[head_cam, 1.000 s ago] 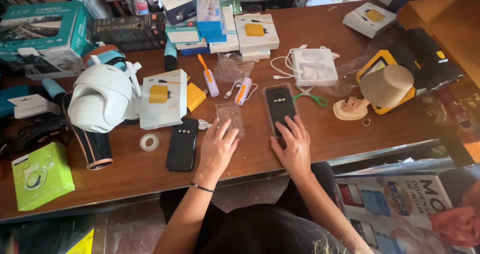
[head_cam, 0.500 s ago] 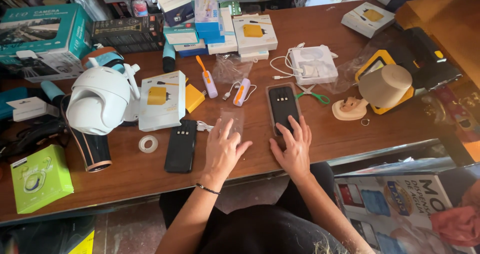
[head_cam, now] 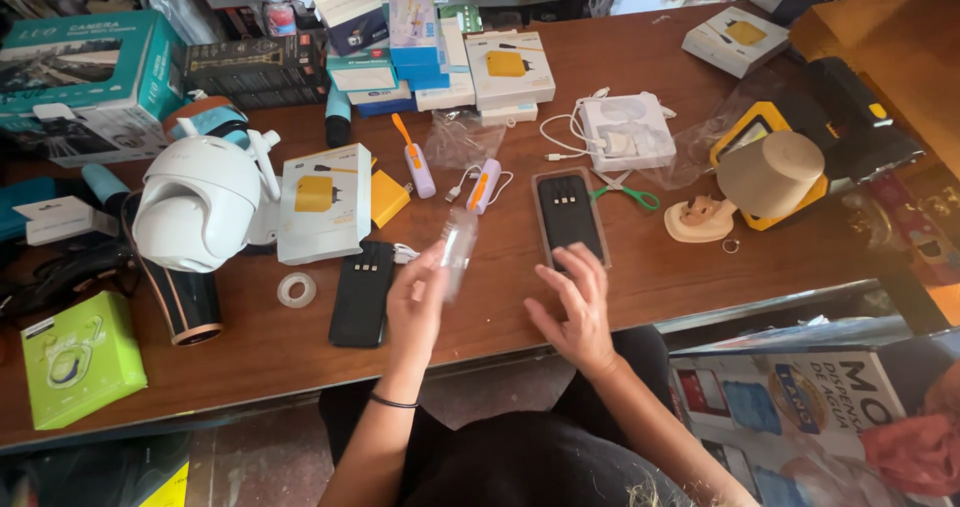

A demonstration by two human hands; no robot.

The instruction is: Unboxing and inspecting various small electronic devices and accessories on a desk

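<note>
My left hand (head_cam: 415, 307) holds a small clear plastic bag (head_cam: 458, 249) lifted off the wooden table (head_cam: 650, 277). My right hand (head_cam: 575, 307) hovers with fingers spread just below a black power bank (head_cam: 570, 217) that lies flat in a clear sleeve. A second black power bank (head_cam: 362, 293) lies left of my left hand. A roll of clear tape (head_cam: 297, 289) sits further left.
A white dome camera (head_cam: 200, 202), a white box with a yellow picture (head_cam: 322, 203), a green box (head_cam: 80, 359), small purple gadgets (head_cam: 483, 185), a white charger with cables (head_cam: 625, 132), green-handled scissors (head_cam: 628, 193) and several boxes at the back crowd the table. A beige lamp (head_cam: 770, 172) stands right.
My left hand has picked the clear bag up off the table and raised it. My right hand has slid off the black power bank toward the table edge.
</note>
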